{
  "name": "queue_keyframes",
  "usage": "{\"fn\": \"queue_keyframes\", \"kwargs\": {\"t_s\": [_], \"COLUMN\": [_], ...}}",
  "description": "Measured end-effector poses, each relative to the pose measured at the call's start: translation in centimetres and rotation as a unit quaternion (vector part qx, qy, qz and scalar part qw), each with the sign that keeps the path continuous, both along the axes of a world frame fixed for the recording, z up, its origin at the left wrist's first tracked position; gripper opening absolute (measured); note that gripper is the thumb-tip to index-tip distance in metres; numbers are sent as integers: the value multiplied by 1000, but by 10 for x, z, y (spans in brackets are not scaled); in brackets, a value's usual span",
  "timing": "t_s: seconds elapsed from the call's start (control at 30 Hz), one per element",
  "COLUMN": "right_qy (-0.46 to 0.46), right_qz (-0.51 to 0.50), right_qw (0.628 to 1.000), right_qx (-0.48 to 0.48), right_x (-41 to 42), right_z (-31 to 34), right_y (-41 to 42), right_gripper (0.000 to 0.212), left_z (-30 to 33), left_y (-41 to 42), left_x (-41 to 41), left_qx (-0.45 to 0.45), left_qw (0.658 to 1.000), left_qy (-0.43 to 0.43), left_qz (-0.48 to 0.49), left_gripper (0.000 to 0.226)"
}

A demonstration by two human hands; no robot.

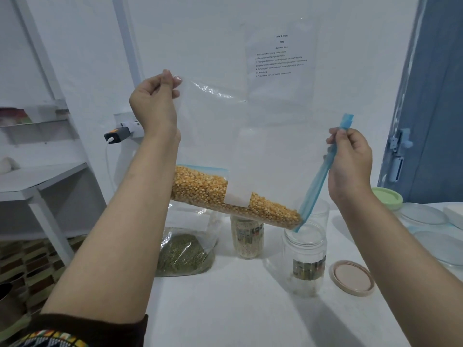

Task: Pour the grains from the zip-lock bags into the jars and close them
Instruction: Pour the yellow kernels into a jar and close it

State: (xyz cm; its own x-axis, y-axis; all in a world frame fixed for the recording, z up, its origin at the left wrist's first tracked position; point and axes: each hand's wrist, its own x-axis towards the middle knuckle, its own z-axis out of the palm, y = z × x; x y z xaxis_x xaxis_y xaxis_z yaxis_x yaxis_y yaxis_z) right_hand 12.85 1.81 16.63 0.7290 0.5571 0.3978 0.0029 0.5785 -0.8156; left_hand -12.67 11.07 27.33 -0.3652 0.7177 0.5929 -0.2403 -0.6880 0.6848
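I hold a clear zip-lock bag of yellow corn kernels (225, 194) tilted in the air. My left hand (154, 103) pinches its upper bottom corner, raised high. My right hand (350, 161) grips the blue zip edge (318, 179), whose lower corner hangs just over the mouth of an open clear jar (304, 259) with a label. The kernels lie heaped along the bag's lower side, reaching the zip corner. The jar's beige lid (352, 278) lies flat to its right. Behind stand a jar filled with pale grains (246, 239) and another clear jar (319, 211).
A bag of green grains (184, 254) lies on the white table (238, 309) at the left. A green lid (387, 197) and clear round lids (423, 214) sit at the far right. A white shelf (37, 176) stands left; a printed sheet (280, 56) hangs on the wall.
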Motion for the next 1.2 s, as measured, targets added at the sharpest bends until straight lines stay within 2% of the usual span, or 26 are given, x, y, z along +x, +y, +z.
{"fn": "queue_keyframes", "kwargs": {"t_s": [0.53,0.9,1.2], "right_qy": [1,2,6], "right_qz": [-7,-4,-4], "right_qw": [1000,1000,1000], "right_qx": [-2,-3,-4], "right_x": [1,3,7], "right_z": [0,-3,-5], "right_y": [-6,-7,-3], "right_gripper": [27,26,26], "left_z": [-2,-1,4], "left_y": [-3,-6,-7], "left_x": [4,4,7], "left_qx": [0,5,7], "left_qw": [1000,1000,1000], "left_qy": [-9,-6,3], "left_qz": [5,0,-7], "left_gripper": [24,13,18]}}
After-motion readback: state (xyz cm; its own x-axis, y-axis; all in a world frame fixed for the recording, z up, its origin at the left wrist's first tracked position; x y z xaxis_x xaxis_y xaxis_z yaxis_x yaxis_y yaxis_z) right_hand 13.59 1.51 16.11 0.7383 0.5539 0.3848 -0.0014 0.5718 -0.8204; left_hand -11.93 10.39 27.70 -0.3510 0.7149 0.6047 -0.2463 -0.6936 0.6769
